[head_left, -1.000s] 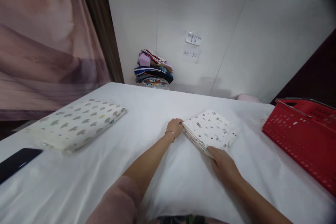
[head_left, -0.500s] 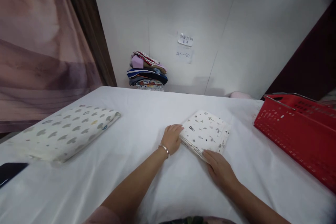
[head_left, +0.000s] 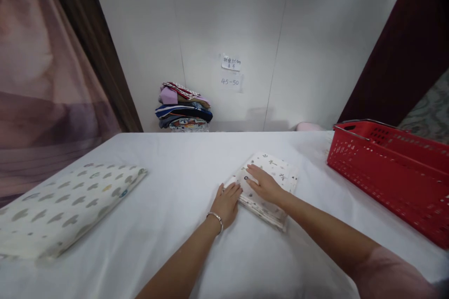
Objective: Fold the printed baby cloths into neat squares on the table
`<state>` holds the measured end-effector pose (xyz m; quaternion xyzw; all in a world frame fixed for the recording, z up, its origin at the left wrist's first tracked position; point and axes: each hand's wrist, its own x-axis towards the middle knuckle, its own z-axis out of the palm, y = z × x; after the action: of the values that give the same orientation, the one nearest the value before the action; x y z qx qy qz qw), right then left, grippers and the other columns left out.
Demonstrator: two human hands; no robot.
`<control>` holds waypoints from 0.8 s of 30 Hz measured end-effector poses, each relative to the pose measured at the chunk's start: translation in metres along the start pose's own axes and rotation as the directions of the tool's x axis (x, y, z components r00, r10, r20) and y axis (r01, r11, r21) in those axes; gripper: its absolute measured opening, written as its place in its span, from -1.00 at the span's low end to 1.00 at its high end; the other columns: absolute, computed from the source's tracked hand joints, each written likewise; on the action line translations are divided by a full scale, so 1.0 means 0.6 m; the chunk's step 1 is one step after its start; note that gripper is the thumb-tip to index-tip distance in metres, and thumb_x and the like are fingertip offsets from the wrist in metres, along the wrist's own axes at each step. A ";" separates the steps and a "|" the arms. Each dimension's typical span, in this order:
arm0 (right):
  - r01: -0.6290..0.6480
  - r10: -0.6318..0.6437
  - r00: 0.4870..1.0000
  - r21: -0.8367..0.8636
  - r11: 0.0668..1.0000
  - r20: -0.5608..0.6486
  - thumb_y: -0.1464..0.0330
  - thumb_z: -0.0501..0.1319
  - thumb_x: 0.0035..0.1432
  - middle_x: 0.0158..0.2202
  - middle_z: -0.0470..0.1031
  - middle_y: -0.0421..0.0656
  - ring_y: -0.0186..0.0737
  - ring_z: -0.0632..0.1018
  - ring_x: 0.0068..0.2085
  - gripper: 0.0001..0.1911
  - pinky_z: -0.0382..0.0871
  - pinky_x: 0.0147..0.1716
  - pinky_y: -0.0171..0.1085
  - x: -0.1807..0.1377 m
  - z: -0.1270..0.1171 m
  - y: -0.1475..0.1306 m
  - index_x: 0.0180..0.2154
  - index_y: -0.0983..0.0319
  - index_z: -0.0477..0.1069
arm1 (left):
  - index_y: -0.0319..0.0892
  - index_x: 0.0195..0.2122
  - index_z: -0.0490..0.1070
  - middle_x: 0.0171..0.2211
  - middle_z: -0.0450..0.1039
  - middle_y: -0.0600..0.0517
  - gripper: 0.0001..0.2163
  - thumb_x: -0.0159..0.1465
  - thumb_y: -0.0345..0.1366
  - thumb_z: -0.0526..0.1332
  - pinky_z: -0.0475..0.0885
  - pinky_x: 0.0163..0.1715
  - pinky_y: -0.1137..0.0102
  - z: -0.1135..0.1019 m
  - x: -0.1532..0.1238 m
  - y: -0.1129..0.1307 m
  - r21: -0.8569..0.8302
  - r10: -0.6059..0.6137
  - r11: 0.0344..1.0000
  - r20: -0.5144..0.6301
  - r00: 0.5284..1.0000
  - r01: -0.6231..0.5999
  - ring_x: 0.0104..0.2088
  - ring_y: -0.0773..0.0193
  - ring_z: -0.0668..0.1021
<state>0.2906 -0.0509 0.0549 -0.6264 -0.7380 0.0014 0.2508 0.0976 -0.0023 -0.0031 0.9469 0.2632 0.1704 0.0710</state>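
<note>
Moved: our right hand [head_left: 264, 186], fingers flat, onto folded white printed cloth [head_left: 280, 174]
Left hand [head_left: 227, 202]: fingers loose, touching its edge
Handling: soft, probably light; we scoop underneath

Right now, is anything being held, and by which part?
Nothing gripped: right hand lies flat atop the folded white printed cloth; left hand touches its left edge.

I saw a red basket [head_left: 393, 173] on the table's [head_left: 175, 159] right side and a spotted pillow [head_left: 66, 205] on its left. A clothes pile [head_left: 184, 112] sat by the wall, near two notes [head_left: 230, 72].
</note>
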 end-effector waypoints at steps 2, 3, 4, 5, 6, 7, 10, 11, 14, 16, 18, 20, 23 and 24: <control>-0.015 0.021 0.997 -0.075 0.997 0.081 0.17 -0.04 0.20 0.24 0.01 -0.01 -0.10 0.01 0.25 -0.46 -0.03 0.17 -0.06 0.041 0.020 0.017 0.15 0.30 0.13 | -0.11 0.14 0.15 0.18 0.15 -0.01 -0.53 0.17 -0.45 0.01 -0.15 0.20 0.03 0.001 0.000 -0.002 0.002 0.007 1.000 -0.004 1.000 -0.007 0.20 0.20 0.12; -0.038 0.052 0.990 -0.111 0.993 0.129 0.15 -0.04 0.20 0.26 -0.06 0.00 -0.07 -0.05 0.26 -0.42 -0.09 0.18 -0.02 0.056 0.031 0.027 0.17 0.31 0.08 | -0.11 0.13 0.16 0.17 0.16 -0.01 -0.53 0.16 -0.45 0.01 -0.15 0.20 0.04 0.002 0.000 -0.003 0.003 0.013 1.000 -0.007 1.000 -0.013 0.20 0.20 0.13; -0.069 0.093 0.979 -0.140 0.988 0.180 0.12 -0.06 0.20 0.27 -0.10 0.02 -0.05 -0.09 0.27 -0.38 -0.14 0.18 0.01 0.067 0.042 0.037 0.19 0.33 0.04 | -0.11 0.13 0.16 0.17 0.16 -0.01 -0.53 0.16 -0.45 0.02 -0.16 0.21 0.04 0.002 0.000 -0.004 0.004 0.019 1.000 -0.012 1.000 -0.019 0.20 0.20 0.13; -0.103 0.139 0.963 -0.162 0.981 0.230 0.09 -0.08 0.20 0.27 -0.13 0.03 -0.02 -0.11 0.27 -0.35 -0.18 0.17 0.03 0.075 0.052 0.047 0.20 0.34 0.00 | -0.12 0.12 0.17 0.16 0.17 -0.01 -0.53 0.16 -0.45 0.02 -0.16 0.21 0.05 0.002 0.001 -0.004 0.004 0.024 1.000 -0.016 1.000 -0.023 0.20 0.20 0.14; -0.132 0.178 0.945 -0.177 0.975 0.275 0.07 -0.11 0.21 0.28 -0.14 0.03 0.00 -0.12 0.27 -0.33 -0.20 0.17 0.05 0.080 0.062 0.055 0.21 0.35 -0.02 | -0.12 0.12 0.18 0.16 0.18 0.00 -0.54 0.16 -0.45 0.02 -0.16 0.21 0.06 0.002 0.002 -0.004 0.003 0.025 1.000 -0.017 1.000 -0.025 0.20 0.21 0.14; -0.151 0.204 0.928 -0.185 0.971 0.311 0.05 -0.13 0.21 0.28 -0.14 0.03 0.00 -0.12 0.27 -0.32 -0.21 0.16 0.05 0.083 0.069 0.063 0.22 0.35 -0.04 | -0.13 0.11 0.19 0.15 0.19 0.00 -0.54 0.15 -0.45 0.02 -0.15 0.22 0.08 0.002 0.002 -0.004 0.002 0.024 1.000 -0.016 1.000 -0.024 0.19 0.21 0.15; -0.163 0.216 0.912 -0.176 0.971 0.349 0.00 -0.19 0.20 0.28 -0.13 0.01 -0.02 -0.09 0.26 -0.30 -0.17 0.15 0.02 0.090 0.078 0.083 0.22 0.31 -0.05 | -0.14 0.10 0.21 0.14 0.21 -0.01 -0.53 0.13 -0.47 0.03 -0.12 0.22 0.10 0.001 0.004 -0.001 -0.006 0.011 1.000 -0.005 1.000 -0.011 0.19 0.20 0.16; -0.171 0.224 0.919 -0.182 0.968 0.325 0.00 -0.20 0.20 0.28 -0.14 0.01 -0.03 -0.09 0.26 -0.30 -0.17 0.15 0.00 0.093 0.077 0.090 0.22 0.30 -0.06 | -0.15 0.10 0.22 0.14 0.21 0.00 -0.53 0.12 -0.48 0.03 -0.11 0.22 0.10 0.000 0.005 -0.001 -0.010 0.005 1.000 -0.003 1.000 -0.005 0.19 0.20 0.16; -0.247 0.306 0.930 -0.270 0.931 0.203 0.02 -0.22 0.22 0.28 -0.14 0.01 -0.05 -0.11 0.27 -0.31 -0.21 0.16 -0.01 0.102 0.070 0.115 0.22 0.33 -0.05 | -0.15 0.09 0.23 0.14 0.21 0.01 -0.53 0.11 -0.48 0.03 -0.11 0.22 0.10 -0.001 0.007 0.000 -0.023 -0.005 1.000 0.001 1.000 0.005 0.19 0.19 0.16; -0.289 0.356 0.920 -0.328 0.899 0.163 0.04 -0.19 0.22 0.27 -0.10 0.02 -0.05 -0.09 0.26 -0.34 -0.23 0.17 0.00 0.105 0.071 0.132 0.20 0.34 -0.02 | -0.14 0.09 0.24 0.14 0.22 0.02 -0.52 0.10 -0.49 0.02 -0.10 0.22 0.09 -0.001 0.008 0.000 -0.032 -0.008 0.999 0.008 1.000 0.009 0.18 0.19 0.17; -0.302 0.375 0.912 -0.344 0.889 0.169 0.05 -0.18 0.22 0.27 -0.08 0.02 -0.04 -0.06 0.26 -0.35 -0.21 0.16 0.00 0.106 0.076 0.145 0.19 0.34 0.00 | -0.13 0.09 0.24 0.14 0.22 0.02 -0.51 0.10 -0.51 0.02 -0.08 0.22 0.09 -0.002 0.010 0.000 -0.036 -0.011 0.999 0.021 1.000 0.012 0.18 0.19 0.18; -0.292 0.362 0.915 -0.330 0.898 0.176 0.05 -0.18 0.22 0.27 -0.09 0.01 -0.04 -0.06 0.25 -0.35 -0.19 0.16 0.00 0.107 0.080 0.153 0.19 0.33 0.00 | -0.13 0.09 0.24 0.13 0.22 0.01 -0.51 0.09 -0.52 0.01 -0.06 0.22 0.09 -0.004 0.011 -0.001 -0.034 -0.011 0.999 0.034 0.999 0.012 0.17 0.19 0.19; -0.268 0.336 0.921 -0.306 0.913 0.197 0.05 -0.19 0.23 0.26 -0.04 -0.03 -0.07 -0.01 0.25 -0.40 -0.13 0.15 -0.02 0.106 0.074 0.165 0.16 0.26 0.06 | -0.14 0.09 0.23 0.15 0.21 0.00 -0.50 0.09 -0.52 0.01 -0.05 0.22 0.10 -0.006 0.011 -0.001 -0.028 -0.010 1.000 0.044 0.999 0.011 0.18 0.21 0.18; -0.267 0.333 0.922 -0.303 0.915 0.195 0.05 -0.19 0.23 0.26 -0.04 -0.04 -0.07 -0.02 0.25 -0.41 -0.14 0.15 -0.02 0.105 0.069 0.171 0.16 0.24 0.06 | -0.14 0.10 0.23 0.15 0.20 0.00 -0.50 0.09 -0.53 0.01 -0.05 0.22 0.11 -0.006 0.011 -0.001 -0.028 -0.011 1.000 0.045 0.999 0.012 0.18 0.21 0.18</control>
<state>0.3645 0.0423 0.0095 -0.7563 -0.6505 0.0158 0.0674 0.1012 0.0018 0.0023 0.9479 0.2645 0.1522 0.0912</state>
